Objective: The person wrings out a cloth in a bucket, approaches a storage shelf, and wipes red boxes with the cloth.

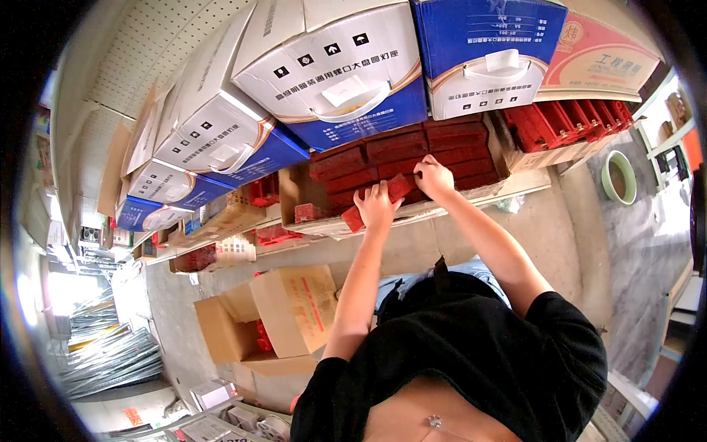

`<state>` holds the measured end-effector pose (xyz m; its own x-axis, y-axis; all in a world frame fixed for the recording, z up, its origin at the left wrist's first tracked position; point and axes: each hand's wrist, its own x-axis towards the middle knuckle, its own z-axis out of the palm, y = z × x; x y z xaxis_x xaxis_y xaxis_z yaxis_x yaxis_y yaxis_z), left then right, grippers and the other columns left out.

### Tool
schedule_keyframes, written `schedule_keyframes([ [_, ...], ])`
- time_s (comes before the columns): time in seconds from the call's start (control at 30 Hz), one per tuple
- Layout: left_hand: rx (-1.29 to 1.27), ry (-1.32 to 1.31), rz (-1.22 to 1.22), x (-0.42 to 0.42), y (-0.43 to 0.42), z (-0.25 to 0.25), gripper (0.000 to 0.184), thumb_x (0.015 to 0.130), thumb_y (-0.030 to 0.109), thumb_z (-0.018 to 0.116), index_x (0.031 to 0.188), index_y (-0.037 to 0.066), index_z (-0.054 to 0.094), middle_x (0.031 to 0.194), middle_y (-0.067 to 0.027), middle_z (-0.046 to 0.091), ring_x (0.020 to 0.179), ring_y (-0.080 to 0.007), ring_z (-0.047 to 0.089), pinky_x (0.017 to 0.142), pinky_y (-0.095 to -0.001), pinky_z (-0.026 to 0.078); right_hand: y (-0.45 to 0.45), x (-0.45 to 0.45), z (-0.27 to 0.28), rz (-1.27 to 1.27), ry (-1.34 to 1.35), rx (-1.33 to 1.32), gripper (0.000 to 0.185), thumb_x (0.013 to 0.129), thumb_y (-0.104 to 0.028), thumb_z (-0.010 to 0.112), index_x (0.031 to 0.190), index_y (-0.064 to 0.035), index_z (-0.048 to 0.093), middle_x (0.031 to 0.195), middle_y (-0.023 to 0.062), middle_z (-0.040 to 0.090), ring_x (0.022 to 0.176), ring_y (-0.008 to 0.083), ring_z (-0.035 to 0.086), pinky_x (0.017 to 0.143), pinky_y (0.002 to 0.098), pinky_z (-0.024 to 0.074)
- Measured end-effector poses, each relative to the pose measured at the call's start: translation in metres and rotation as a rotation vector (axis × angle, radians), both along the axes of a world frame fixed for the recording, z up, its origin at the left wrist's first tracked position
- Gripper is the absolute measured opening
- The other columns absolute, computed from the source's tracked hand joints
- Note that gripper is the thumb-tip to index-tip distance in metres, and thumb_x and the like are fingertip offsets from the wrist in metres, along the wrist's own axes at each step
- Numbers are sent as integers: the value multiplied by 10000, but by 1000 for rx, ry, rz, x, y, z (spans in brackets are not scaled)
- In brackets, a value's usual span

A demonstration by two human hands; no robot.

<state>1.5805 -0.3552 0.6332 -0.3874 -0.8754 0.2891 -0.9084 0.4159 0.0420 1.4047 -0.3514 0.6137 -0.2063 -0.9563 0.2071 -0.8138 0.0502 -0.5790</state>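
A long carton (482,193) on the shelf holds rows of dark red rectangular plastic boxes (398,147). My left hand (377,208) is closed round a brighter red plastic box (398,186), which lies tilted across the carton's front edge. Just right of that box's upper end, my right hand (434,179) is over the rows with its fingers curled together. What those fingers hold, if anything, is hidden. A small red piece (308,212) lies in the carton's left corner.
Blue and white handled cartons (331,74) stand above the red boxes. To the right is another carton of red boxes (567,124). An open cardboard box (291,309) sits on the floor to my left; a green bucket (618,178) stands far right. Metal rods (114,346) lie far left.
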Motion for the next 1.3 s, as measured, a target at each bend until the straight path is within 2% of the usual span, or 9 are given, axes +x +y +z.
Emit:
schedule_keyframes([
  [0.2, -21, -16, -10, -3, -3, -6, 625, 574, 435, 793, 1065, 97, 603, 934, -11, 634, 870, -182, 589, 942, -485, 350, 7, 3, 8, 189, 10, -133, 111, 689, -136, 685, 789, -122, 636, 881, 25, 546, 776, 233, 605, 648, 382, 508],
  [0.37, -46, 10, -11, -1, -1, -11, 644, 540, 425, 806, 1057, 96, 607, 908, -9, 634, 852, -176, 592, 915, -458, 366, 3, 13, -2, 197, 102, -244, 78, 681, -92, 651, 752, -110, 621, 836, 40, 532, 754, 244, 591, 653, 383, 485],
  [0.6, -83, 3, -41, 0, -4, -11, 645, 539, 432, 807, 1042, 82, 606, 892, -9, 633, 857, -171, 594, 886, -426, 370, -1, 25, 4, 70, 137, -127, 69, 692, -88, 622, 757, -109, 614, 867, 52, 532, 780, 260, 594, 662, 397, 492],
  [0.63, 27, -23, 3, -2, -4, -8, 655, 575, 441, 804, 1090, 91, 600, 963, -31, 651, 929, -183, 602, 916, -440, 375, -3, 25, 4, 23, 132, -19, 73, 708, -116, 629, 780, -109, 618, 910, 58, 543, 816, 265, 599, 673, 402, 499],
  [0.73, -76, 59, -16, 1, -4, -8, 617, 563, 410, 807, 1054, 101, 599, 908, -20, 636, 873, -180, 595, 916, -482, 366, -5, 16, 6, -86, -48, 121, 91, 722, -159, 648, 797, -113, 625, 956, 57, 558, 851, 262, 600, 692, 393, 505],
  [0.83, 37, 22, 3, 4, -3, -5, 626, 596, 435, 792, 1091, 104, 597, 960, -42, 644, 920, -197, 599, 940, -505, 356, -6, 8, 10, -63, -155, 59, 122, 723, -188, 675, 832, -136, 657, 954, 43, 569, 860, 243, 600, 711, 362, 509],
  [1.0, -8, 33, 26, 0, -2, -7, 615, 585, 424, 789, 1073, 99, 602, 944, -22, 632, 892, -180, 594, 945, -525, 352, -2, 10, 13, 162, -4, -101, 92, 717, -159, 678, 803, -140, 650, 910, 7, 565, 823, 230, 606, 675, 361, 517],
  [1.23, 31, 5, 3, 1, 0, -7, 655, 610, 477, 772, 1113, 92, 603, 996, -31, 640, 953, -179, 592, 967, -491, 344, -9, 21, 10, -3, 49, 27, 85, 727, -172, 670, 804, -144, 646, 931, 19, 556, 822, 229, 605, 664, 367, 515],
  [1.3, 30, 12, 4, 5, 2, -7, 655, 619, 493, 757, 1116, 95, 603, 1000, -25, 637, 959, -175, 588, 974, -486, 341, -12, 19, 12, 77, 34, -1, 87, 724, -162, 666, 805, -137, 646, 932, 21, 556, 821, 227, 604, 666, 365, 513],
])
